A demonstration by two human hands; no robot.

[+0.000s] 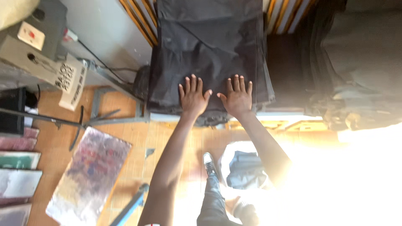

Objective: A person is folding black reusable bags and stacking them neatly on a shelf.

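Note:
A stack of black fabric (209,46) lies on a raised platen, hanging a little over its near edge. My left hand (192,96) rests flat on the cloth near that edge, fingers spread. My right hand (238,97) lies flat beside it, a thumb's width to the right, fingers together. Neither hand grips anything. Both forearms reach up from the bottom of the view.
More dark cloth (356,62) is piled to the right. A paint-stained board (88,175) lies on the orange floor at left, with a metal frame (104,117) and a grey machine box (37,37) above it. Strong glare whites out the lower right.

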